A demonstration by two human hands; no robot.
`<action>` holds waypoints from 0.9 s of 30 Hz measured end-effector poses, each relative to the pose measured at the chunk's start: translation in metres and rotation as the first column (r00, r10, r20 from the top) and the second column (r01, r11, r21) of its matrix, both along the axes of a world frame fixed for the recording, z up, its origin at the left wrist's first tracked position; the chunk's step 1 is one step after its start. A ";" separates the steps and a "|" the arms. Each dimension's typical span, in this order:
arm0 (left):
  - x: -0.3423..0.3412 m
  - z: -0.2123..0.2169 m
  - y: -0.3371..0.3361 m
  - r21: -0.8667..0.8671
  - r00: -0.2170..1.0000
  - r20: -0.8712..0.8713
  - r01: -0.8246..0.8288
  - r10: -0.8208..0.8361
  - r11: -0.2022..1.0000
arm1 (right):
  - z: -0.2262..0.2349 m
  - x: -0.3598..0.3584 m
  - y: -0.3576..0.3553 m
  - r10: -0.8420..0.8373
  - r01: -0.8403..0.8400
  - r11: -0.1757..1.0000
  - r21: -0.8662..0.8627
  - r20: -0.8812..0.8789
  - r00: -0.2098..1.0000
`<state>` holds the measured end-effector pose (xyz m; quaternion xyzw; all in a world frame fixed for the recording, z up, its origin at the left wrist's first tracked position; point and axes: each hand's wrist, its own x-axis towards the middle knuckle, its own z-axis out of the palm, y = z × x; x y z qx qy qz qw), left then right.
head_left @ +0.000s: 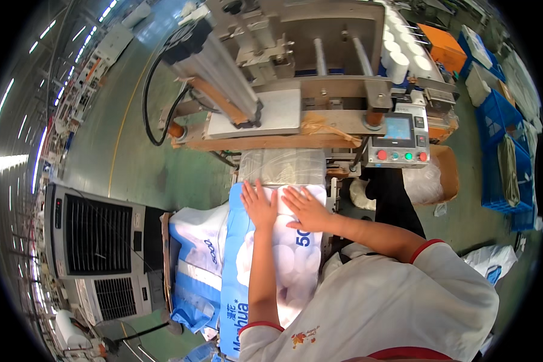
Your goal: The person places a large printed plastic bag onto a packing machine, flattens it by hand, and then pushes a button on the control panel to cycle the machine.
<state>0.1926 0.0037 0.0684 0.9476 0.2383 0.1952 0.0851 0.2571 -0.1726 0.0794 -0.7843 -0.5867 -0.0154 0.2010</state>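
The place looked like a factory: a large metal-framed machine (277, 111) carried a push-button control panel (398, 136), white rolls (398, 67) lined up beyond, blue crates (494, 184) stood stacked, and a yellow line (120, 128) marked the green floor (175, 172).
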 end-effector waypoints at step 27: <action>-0.041 0.020 -0.058 -0.205 0.998 -0.066 -0.011 -0.002 0.979 | -0.012 -0.050 -0.044 0.424 -0.324 0.863 0.387 -0.206 0.882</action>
